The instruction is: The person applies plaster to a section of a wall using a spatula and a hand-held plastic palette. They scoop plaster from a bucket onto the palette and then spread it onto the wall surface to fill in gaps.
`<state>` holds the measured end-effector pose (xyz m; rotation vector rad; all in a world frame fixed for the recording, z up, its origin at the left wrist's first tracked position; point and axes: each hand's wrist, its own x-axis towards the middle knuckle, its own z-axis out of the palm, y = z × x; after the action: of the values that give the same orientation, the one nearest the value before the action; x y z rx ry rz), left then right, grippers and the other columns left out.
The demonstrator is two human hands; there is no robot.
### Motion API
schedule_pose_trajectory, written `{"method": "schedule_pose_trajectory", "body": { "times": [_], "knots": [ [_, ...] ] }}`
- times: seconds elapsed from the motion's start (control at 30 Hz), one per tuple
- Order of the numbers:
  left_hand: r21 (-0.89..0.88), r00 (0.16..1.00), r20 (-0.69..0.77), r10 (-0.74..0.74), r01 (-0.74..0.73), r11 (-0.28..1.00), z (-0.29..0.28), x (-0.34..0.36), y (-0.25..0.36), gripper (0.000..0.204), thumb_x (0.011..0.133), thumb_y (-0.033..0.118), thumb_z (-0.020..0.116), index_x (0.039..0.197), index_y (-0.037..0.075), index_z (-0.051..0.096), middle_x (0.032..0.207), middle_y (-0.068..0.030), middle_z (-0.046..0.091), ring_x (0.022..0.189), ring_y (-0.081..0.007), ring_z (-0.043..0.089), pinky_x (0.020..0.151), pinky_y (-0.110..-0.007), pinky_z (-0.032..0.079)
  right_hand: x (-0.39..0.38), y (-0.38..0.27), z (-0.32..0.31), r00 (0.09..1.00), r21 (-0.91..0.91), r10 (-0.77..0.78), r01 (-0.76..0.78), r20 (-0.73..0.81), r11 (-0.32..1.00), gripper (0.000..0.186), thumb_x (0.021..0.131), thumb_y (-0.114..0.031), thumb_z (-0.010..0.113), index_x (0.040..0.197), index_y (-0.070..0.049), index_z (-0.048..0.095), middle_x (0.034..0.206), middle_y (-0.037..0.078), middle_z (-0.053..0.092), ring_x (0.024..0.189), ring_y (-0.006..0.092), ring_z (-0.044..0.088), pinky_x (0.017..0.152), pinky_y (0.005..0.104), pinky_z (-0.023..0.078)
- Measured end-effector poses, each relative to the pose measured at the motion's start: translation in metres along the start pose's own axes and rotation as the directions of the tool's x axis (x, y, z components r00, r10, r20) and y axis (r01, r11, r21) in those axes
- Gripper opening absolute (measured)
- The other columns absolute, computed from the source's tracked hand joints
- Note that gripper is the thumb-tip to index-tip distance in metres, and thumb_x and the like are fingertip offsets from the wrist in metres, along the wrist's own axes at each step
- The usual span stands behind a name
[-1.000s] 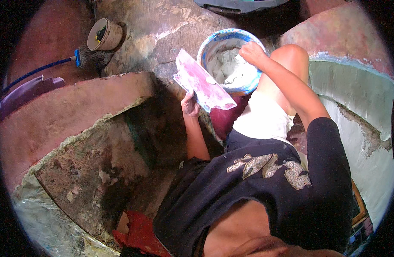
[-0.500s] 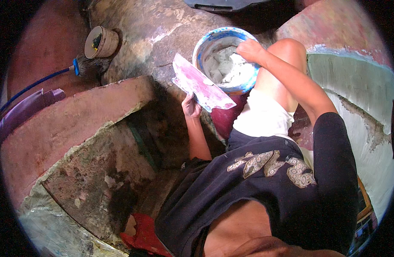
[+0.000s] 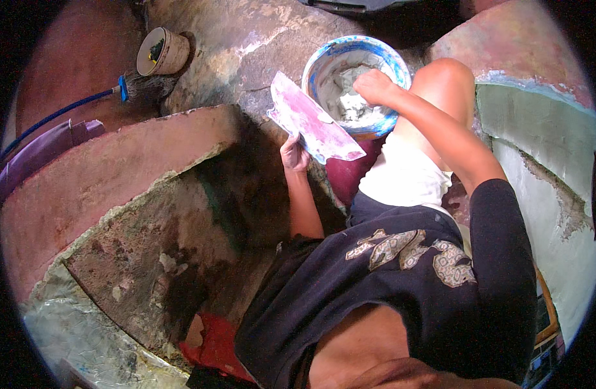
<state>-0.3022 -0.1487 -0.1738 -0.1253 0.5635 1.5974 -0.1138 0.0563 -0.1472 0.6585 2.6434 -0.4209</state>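
A white and blue bucket point(image 3: 396, 70) holds lumpy white paste point(image 3: 350, 78) and stands by my raised right knee. Inside its upper right part, my right hand point(image 3: 374, 87) is closed over the paste, and whatever its fingers grip is hidden. My left hand point(image 3: 295, 152) grips the underside of a flat pink board point(image 3: 311, 117) smeared with white, held tilted beside the bucket's left rim.
A low pink wall point(image 3: 116, 162) runs to my left, a grey-plastered one point(image 3: 538, 129) to my right. At upper left are a small pail point(image 3: 168, 55), a brush on a blue handle point(image 3: 78, 100) and purple material point(image 3: 39, 155). A dark tub point(image 3: 346, 5) sits at the top.
My right hand has sunk a little lower and deeper into the bucket. My left hand and the board have barely moved; the whole view has shifted slightly.
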Motion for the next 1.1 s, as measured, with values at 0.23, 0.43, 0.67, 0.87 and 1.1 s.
{"method": "schedule_pose_trajectory", "body": {
  "times": [0.23,0.43,0.67,0.87,1.1],
  "knots": [
    [-0.075,0.998,0.06,-0.037,0.042,0.996,0.003,-0.001,-0.005,0.036,0.077,0.009,0.046,0.11,-0.007,0.043,0.109,-0.0157,0.05,0.102,-0.0266,0.048,0.091,-0.042,0.034,-0.01,0.002,0.015,0.986,0.258,0.075,-0.112,0.15,0.96,0.022,0.061,-0.02,0.063,0.072,-0.001,0.062,0.077,0.015,0.06,0.075,0.0281,0.059,0.064,0.0377,0.047],
    [-0.072,0.996,0.049,-0.075,0.079,0.994,-0.005,0.005,-0.006,0.041,0.076,0.005,0.047,0.115,-0.004,0.039,0.114,-0.0135,0.047,0.106,-0.0249,0.045,0.092,-0.041,0.034,-0.015,-0.003,0.011,0.93,0.401,0.274,-0.354,0.245,0.845,0.023,0.061,-0.019,0.061,0.073,0.0,0.061,0.077,0.015,0.061,0.073,0.0269,0.06,0.063,0.0373,0.047],
    [-0.049,1.0,0.009,-0.025,0.025,0.999,0.0,0.005,-0.014,0.039,0.074,0.007,0.048,0.11,-0.006,0.043,0.11,-0.0153,0.05,0.103,-0.0264,0.047,0.092,-0.041,0.033,-0.015,-0.012,0.004,0.81,0.573,0.38,-0.585,0.446,0.574,0.028,0.067,-0.025,0.057,0.065,0.004,0.059,0.065,0.019,0.058,0.062,0.0279,0.06,0.057,0.0375,0.045],
    [-0.078,0.999,-0.017,-0.042,0.04,0.996,-0.002,0.003,-0.011,0.038,0.072,0.007,0.05,0.107,-0.007,0.045,0.108,-0.0152,0.052,0.1,-0.0254,0.049,0.091,-0.04,0.035,-0.013,-0.011,0.021,0.973,0.386,0.232,-0.218,0.01,0.897,0.013,0.063,-0.015,0.056,0.066,-0.004,0.061,0.073,0.013,0.061,0.076,0.0267,0.059,0.061,0.0368,0.047],
    [-0.058,0.999,0.014,-0.052,0.053,0.997,-0.006,0.003,-0.008,0.042,0.073,0.009,0.05,0.111,-0.005,0.042,0.111,-0.0148,0.049,0.103,-0.0269,0.047,0.092,-0.042,0.033,-0.002,0.006,0.012,0.967,-0.105,-0.207,0.192,-0.151,0.976,0.007,0.058,-0.008,0.053,0.056,-0.008,0.06,0.06,0.011,0.059,0.057,0.0244,0.059,0.048,0.0355,0.045]
  ]
}}
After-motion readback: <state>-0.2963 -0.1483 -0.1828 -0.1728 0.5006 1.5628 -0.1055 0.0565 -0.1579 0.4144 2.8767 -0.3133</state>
